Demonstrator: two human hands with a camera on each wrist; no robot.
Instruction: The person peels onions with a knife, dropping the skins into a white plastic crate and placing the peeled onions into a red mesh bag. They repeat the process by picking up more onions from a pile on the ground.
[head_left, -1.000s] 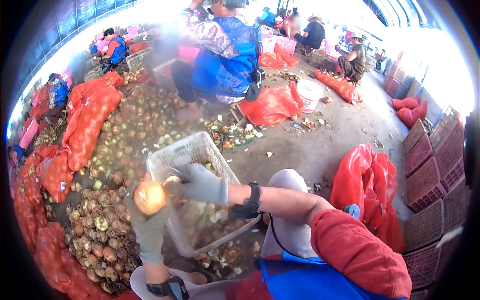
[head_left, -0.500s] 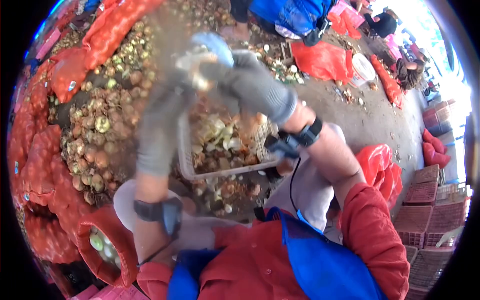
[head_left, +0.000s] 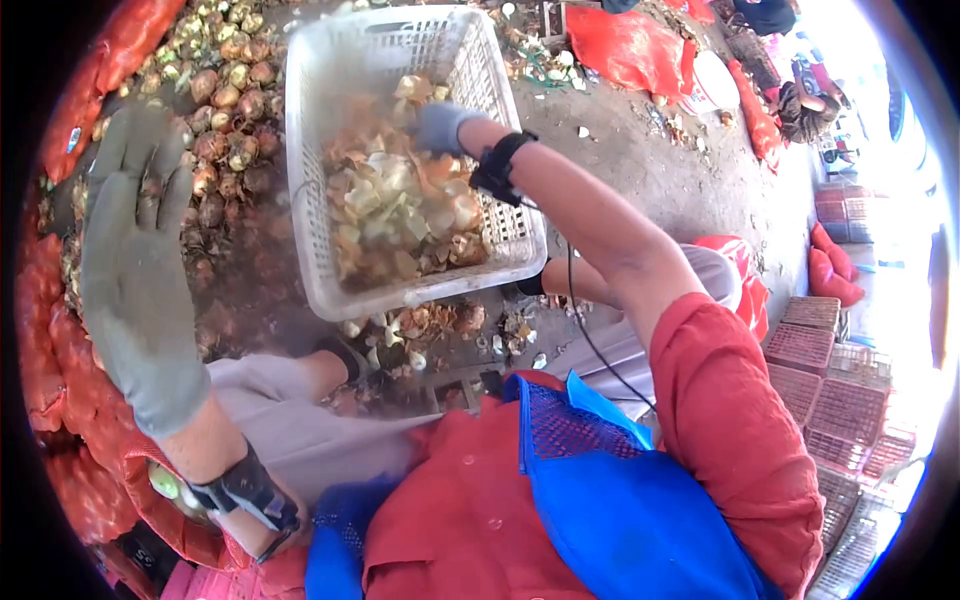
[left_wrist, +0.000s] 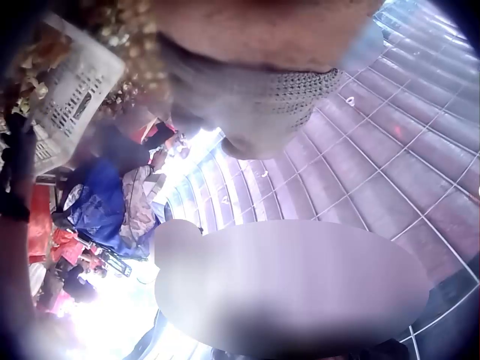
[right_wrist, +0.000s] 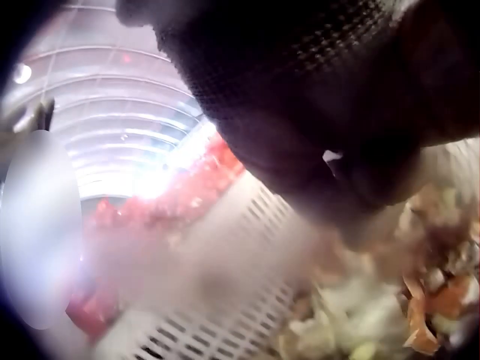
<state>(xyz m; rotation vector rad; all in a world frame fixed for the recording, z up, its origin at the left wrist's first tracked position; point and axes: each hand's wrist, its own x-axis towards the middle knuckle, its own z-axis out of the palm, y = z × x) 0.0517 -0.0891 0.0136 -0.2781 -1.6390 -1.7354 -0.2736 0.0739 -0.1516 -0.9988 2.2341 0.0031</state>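
My left hand [head_left: 138,250], in a grey glove, reaches over a heap of unpeeled onions [head_left: 225,130] with its fingers stretched out; nothing shows in its grip. In the left wrist view only the glove cuff and part of the hand [left_wrist: 247,105] appear. A white slatted plastic crate [head_left: 303,190] stands between the knees, with loose onion skins [head_left: 385,205] inside. Above those skins is my gloved right hand [head_left: 440,128], blurred in the head view. The right wrist view shows it dark, with a small white bit at the fingers; I cannot tell whether it holds anything.
Full red mesh sacks [head_left: 75,370] line the left side. By the left forearm, a red bag [head_left: 140,490] holds pale peeled onions. Stacked crates [head_left: 835,395] stand at the right. A white bucket [head_left: 712,82] and red sacking [head_left: 630,48] lie beyond the crate. A cable hangs from the right wrist.
Both hands earlier met around an onion in front of the crate. They have since parted, left to the onion heap and right over the crate. The view has tilted down.
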